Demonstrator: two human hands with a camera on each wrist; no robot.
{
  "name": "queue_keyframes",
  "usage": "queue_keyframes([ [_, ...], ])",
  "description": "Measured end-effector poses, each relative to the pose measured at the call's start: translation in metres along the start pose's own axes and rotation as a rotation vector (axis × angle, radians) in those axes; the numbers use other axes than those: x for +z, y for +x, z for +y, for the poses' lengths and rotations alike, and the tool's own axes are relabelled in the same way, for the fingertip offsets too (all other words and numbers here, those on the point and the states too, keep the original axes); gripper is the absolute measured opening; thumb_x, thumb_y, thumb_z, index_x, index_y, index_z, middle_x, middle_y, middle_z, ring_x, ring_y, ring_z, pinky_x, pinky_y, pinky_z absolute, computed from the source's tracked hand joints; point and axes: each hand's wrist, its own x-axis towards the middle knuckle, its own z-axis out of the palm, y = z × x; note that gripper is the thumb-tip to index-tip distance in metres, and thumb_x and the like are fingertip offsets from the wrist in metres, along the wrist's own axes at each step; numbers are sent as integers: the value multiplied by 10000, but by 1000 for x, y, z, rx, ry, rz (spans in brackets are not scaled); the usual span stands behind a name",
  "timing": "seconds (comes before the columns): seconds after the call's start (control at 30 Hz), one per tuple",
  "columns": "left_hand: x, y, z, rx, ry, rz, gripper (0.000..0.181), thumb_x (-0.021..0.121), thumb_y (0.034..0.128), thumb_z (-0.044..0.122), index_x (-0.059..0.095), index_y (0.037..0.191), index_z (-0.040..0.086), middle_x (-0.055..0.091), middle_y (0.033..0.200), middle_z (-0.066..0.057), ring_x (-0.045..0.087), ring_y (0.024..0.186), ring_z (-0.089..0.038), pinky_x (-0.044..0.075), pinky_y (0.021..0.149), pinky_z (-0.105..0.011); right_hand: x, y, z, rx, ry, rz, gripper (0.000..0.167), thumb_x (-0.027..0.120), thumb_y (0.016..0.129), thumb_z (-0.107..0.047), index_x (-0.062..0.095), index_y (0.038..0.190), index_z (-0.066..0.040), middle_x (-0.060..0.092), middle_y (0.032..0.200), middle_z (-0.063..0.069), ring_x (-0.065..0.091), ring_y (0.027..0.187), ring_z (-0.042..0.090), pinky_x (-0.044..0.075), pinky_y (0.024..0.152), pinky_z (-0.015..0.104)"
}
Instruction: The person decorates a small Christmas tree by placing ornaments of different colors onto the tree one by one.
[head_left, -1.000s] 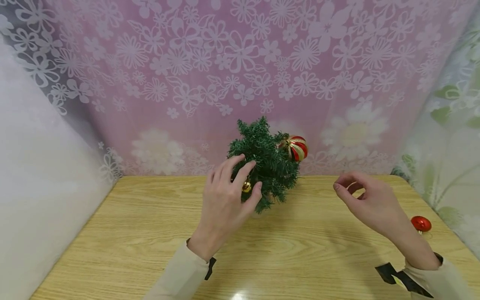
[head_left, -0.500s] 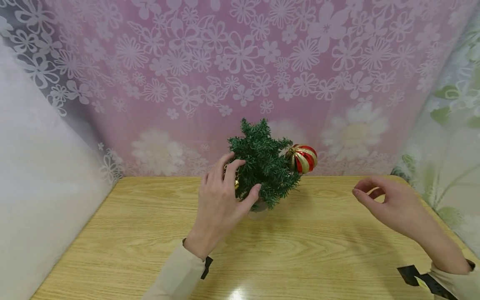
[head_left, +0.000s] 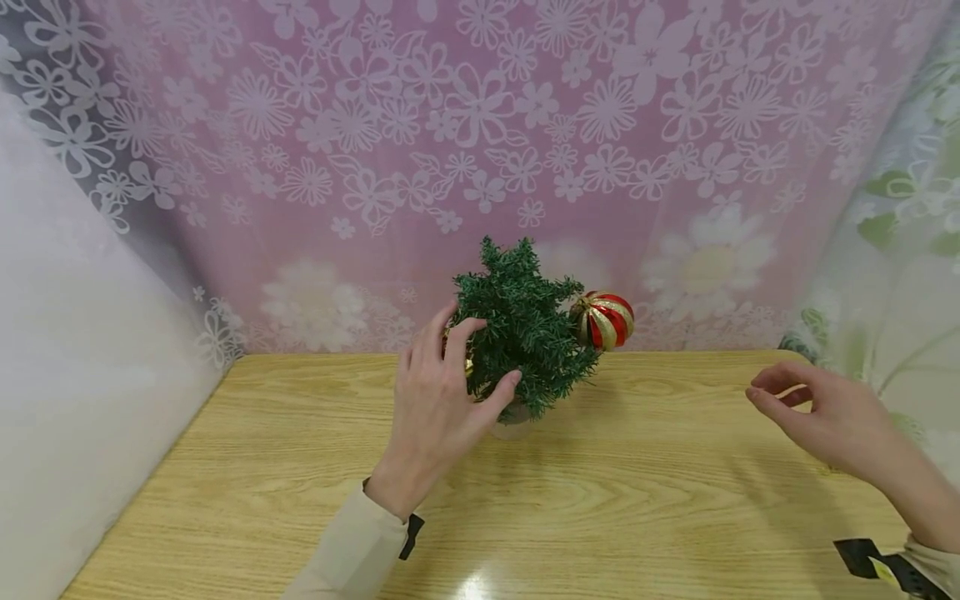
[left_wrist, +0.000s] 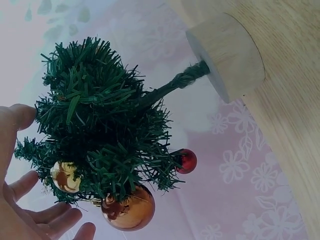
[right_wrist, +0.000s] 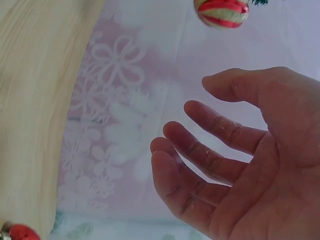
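Note:
A small green artificial Christmas tree [head_left: 525,321] stands on a round wooden base [left_wrist: 227,57] at the middle of the table's back. My left hand [head_left: 435,400] is at its left side, fingers spread and bent around the branches without a visible grip. A red-and-gold striped bauble [head_left: 606,321] hangs on the tree's right. In the left wrist view, a gold bauble [left_wrist: 65,176], a larger copper bauble [left_wrist: 130,210] and a small red bauble [left_wrist: 187,161] hang among the branches. Off to the right, my right hand [head_left: 843,421] holds nothing, its fingers loosely curled in the air.
A red ornament [right_wrist: 22,232] lies on the wooden table [head_left: 637,517] near its right edge; the right arm mostly hides it in the head view. A pink floral curtain [head_left: 480,150] hangs behind the table, with pale curtains at both sides.
The tree has turned, and its striped bauble has shifted right and slightly down. My left hand has moved slightly left with it. My right hand has moved away to the right, over the red ornament.

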Motion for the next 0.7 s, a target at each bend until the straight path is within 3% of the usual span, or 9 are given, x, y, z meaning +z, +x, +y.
queue_keyframes([
  [0.1, 0, 0, -1, -6, -2, -6, 613, 724, 904, 518, 542, 1365, 158, 453, 1565, -174, 522, 1364, -350, 466, 1054, -557, -1, 0, 7, 27, -24, -18, 281, 618, 1028, -302, 691, 1097, -40, 719, 1044, 213, 675, 850, 346, 484, 576, 324],
  [0.2, 0, -1, -2, -10, -10, -11, 611, 721, 908, 515, 538, 1372, 161, 446, 1573, -167, 542, 1341, -359, 466, 1063, -562, -2, 0, 15, 36, -51, -24, 307, 611, 1030, -308, 692, 1090, -17, 716, 1042, 244, 677, 856, 397, 511, 576, 373],
  [0.5, -1, 0, -6, -14, -21, -36, 614, 718, 924, 495, 516, 1400, 164, 424, 1591, -142, 540, 1356, -350, 467, 1068, -570, -1, 3, 47, 50, -146, -44, 414, 637, 1009, -321, 679, 1094, 83, 661, 1046, 365, 655, 830, 472, 533, 643, 537],
  [0.7, -1, 1, -7, -12, -24, -37, 610, 712, 930, 493, 516, 1405, 164, 427, 1594, -135, 546, 1352, -350, 467, 1072, -576, 0, 4, 72, 37, -228, -113, 372, 698, 956, -213, 648, 1060, 141, 638, 993, 416, 637, 685, 379, 532, 620, 532],
])
